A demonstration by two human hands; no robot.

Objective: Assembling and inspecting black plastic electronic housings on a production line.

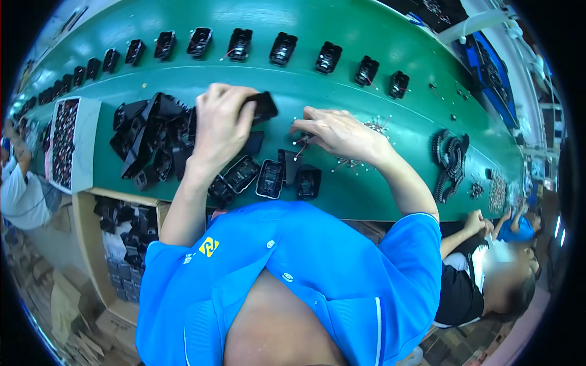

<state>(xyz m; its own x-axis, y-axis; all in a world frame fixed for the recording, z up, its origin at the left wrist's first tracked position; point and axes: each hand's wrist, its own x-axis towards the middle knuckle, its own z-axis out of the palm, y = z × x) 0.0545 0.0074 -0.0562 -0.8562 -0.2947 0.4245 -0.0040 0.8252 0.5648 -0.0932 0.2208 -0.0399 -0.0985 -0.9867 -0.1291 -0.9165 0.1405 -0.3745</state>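
Note:
My left hand (223,125) is closed round a black plastic housing (265,108), raised over the green table (378,155). To its right, my right hand (342,131) has its fingers bent together at a small part with a red wire (300,143); the fingers partly cover that part. Several open black housings, one of them a tray-like shell (269,179), lie on the near side between my arms. Beside my left forearm rises a heap of black plastic housings (152,131). Small wired parts (354,165) are scattered by my right wrist.
A row of black housings (284,49) with parts inside runs along the far side. At left stands a white box (85,143) full of small parts, with a carton (101,244) below. Black strips (450,161) lie at right, where a co-worker (473,274) sits.

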